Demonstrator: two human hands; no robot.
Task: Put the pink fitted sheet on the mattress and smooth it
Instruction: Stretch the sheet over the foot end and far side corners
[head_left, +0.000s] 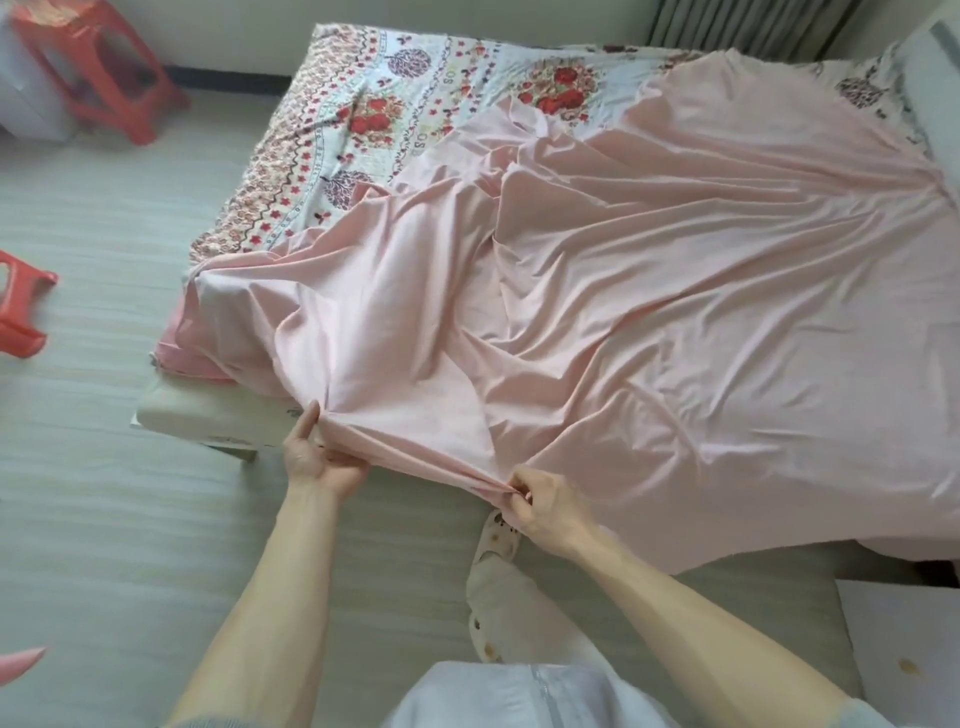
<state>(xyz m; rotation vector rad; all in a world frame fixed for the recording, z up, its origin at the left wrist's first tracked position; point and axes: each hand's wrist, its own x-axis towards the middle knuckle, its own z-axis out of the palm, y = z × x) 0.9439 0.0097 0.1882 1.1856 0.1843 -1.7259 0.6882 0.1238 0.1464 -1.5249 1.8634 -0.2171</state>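
- At the bottom centre of the frame, both hands hold the gathered hem of the pink fitted sheet (649, 291). The left hand (317, 460) pinches it between thumb and fingers. The right hand (545, 506) has its fingers curled round a bunched fold.
- The sheet lies rumpled over the middle and lower right of the mattress (192, 415), leaving the floral cover (374, 119) bare at the upper left.
- The step in hand looks like finding the near corner pocket, so the task seems early.
- The next move probably calls for stretching the hem toward the exposed corner at lower left and hooking it under before any smoothing.
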